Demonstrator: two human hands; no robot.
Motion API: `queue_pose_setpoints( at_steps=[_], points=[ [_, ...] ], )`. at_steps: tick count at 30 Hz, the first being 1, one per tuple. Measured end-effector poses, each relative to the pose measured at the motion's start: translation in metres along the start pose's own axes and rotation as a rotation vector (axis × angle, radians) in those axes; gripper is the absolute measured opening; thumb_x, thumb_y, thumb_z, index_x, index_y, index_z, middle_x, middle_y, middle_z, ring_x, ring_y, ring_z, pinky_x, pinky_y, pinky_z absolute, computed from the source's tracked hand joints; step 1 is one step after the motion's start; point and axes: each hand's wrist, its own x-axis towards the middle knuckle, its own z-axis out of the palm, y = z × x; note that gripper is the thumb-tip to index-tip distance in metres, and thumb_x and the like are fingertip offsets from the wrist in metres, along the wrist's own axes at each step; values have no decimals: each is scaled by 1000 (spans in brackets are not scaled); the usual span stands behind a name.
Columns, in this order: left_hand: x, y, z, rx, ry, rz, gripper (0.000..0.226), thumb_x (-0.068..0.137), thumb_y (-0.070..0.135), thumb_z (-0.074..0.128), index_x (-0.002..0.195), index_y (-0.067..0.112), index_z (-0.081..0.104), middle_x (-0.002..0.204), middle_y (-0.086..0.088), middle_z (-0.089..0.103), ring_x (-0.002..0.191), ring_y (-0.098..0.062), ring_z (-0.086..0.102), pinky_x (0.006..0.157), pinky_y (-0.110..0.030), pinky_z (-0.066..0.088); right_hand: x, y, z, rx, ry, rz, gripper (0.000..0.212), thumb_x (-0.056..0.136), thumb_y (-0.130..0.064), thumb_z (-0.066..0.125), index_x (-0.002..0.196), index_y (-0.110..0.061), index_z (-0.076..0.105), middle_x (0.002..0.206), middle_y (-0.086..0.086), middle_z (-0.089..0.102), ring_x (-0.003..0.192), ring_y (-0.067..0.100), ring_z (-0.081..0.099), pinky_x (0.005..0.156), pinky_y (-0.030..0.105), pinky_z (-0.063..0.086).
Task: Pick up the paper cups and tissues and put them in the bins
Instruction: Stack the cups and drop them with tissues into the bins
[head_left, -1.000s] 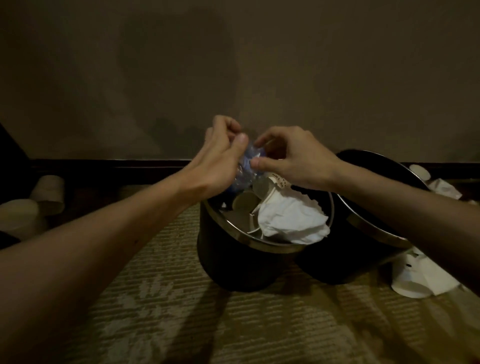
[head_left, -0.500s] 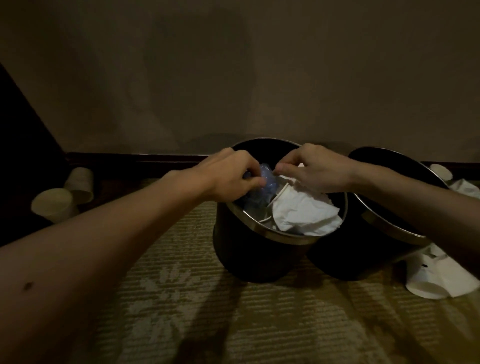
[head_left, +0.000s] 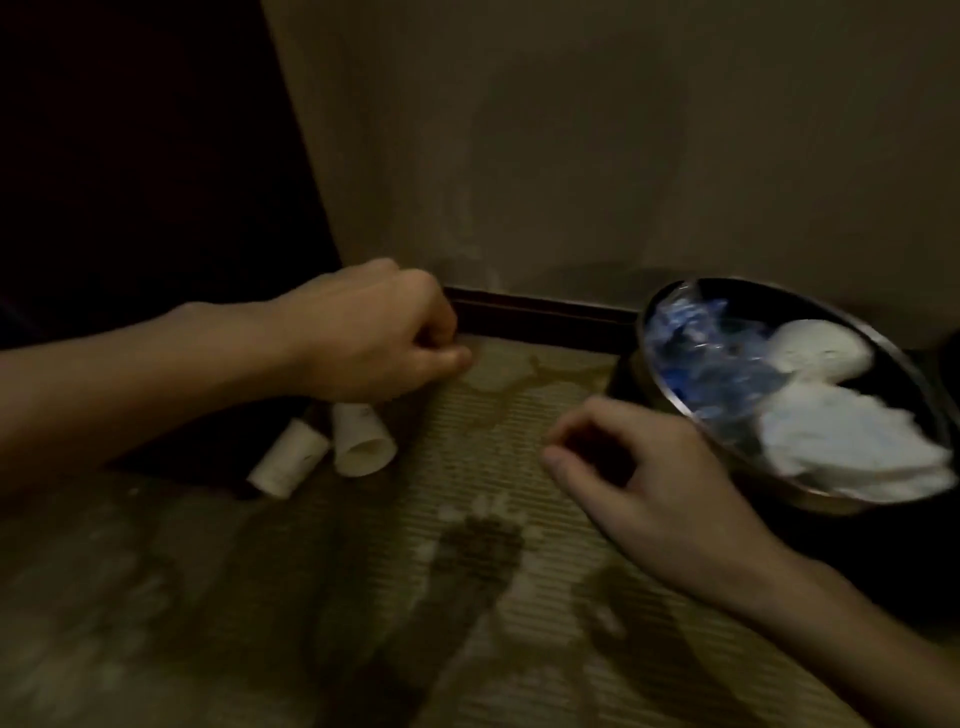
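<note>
**Paper cups, two, awaiting collection**

Head view, dim and somewhat blurred.

- Paper cups: white, on their sides on the patterned carpet (head_left: 467, 597), left of centre. Right-hand cup (head_left: 361, 439) with mouth toward the lower edge of the frame. Left-hand cup (head_left: 288, 460) just beside it, contact between them not clear.
- Left hand (head_left: 374, 332): directly above the cups in the frame, fingers curled tight to the palm, thumb against forefinger, nothing seen in the grip. Contact with the cup below not discernible.
- Right hand (head_left: 649, 493): lower right of centre, fingers loosely bent, empty, near the bin.
- Bin (head_left: 821, 503): dark, metal-rimmed, at the right edge. Heaped with white tissues (head_left: 841, 441) and crumpled blue plastic (head_left: 691, 353).

Step judged in hand: reach for the cups.

- Uncurl the left fingers before descending.
- Take the right-hand cup round its wall, lightly, to avoid crushing.
- Gather the left-hand cup likewise, or nest the two.
- Release well inside the rim, since the heap is high and light cups are likely to roll off.
</note>
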Motion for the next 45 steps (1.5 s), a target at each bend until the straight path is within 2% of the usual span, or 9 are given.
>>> queue_pose_setpoints(
  at_steps=[5,11,20,25,29,34,37,42,45],
  points=[
    [-48,-87,59,-31,-13,-318,8,90,47,59,90,39,58,87,14,60,74,-1,58,56,-23,45,31,15,101,44,-221,170,22,92,-38,60,113,-34,58,104,-18,59,96,-2,56,80,22,51],
    [-59,-159,131,-165,19,-604,54,91,38,63,139,21,44,130,-6,56,110,-22,56,79,-32,46,87,38,178,184,-281,424,43,87,-47,64,126,-32,52,111,-13,56,95,1,55,74,20,47],
    [-40,-190,191,-240,-28,-625,72,94,48,54,152,40,12,149,-9,29,131,-36,40,97,-44,40,136,65,245,355,-335,731,76,86,-57,61,149,-28,28,149,0,41,129,23,46,93,34,39],
    [-24,-196,206,-243,1,-628,61,98,51,41,151,45,11,152,-8,28,134,-35,34,101,-46,36,142,73,258,426,-304,793,82,78,-70,60,144,-28,36,136,-3,49,90,9,50,74,29,43],
    [-17,-191,216,-198,-46,-583,43,102,41,37,144,33,36,147,-11,34,127,-36,34,100,-43,31,146,78,265,461,-264,822,79,79,-67,61,142,-24,40,107,-9,46,75,1,45,59,25,42],
    [-15,-191,225,-453,67,-594,24,98,41,47,111,21,49,133,-10,36,108,-29,50,82,-33,38,148,82,269,471,-279,828,77,80,-55,69,142,-21,40,109,-8,48,89,11,57,77,32,53],
    [-19,-192,225,-494,171,-515,17,98,34,51,98,18,48,134,-7,38,104,-15,45,83,-25,34,144,84,266,546,-316,842,74,80,-47,72,142,-21,41,107,-10,50,95,15,62,71,27,55],
    [-31,-192,224,-427,316,-503,35,98,39,49,69,20,44,75,9,45,72,-7,46,61,-27,31,128,89,259,744,-314,844,26,88,-31,69,112,-22,62,108,0,66,90,15,68,76,29,59],
    [-37,-189,226,-512,365,-597,39,98,44,48,64,27,41,64,10,48,59,0,48,53,-25,31,119,89,256,729,-293,826,23,86,-23,71,108,-20,64,103,1,68,90,17,68,76,28,59]
  ],
)
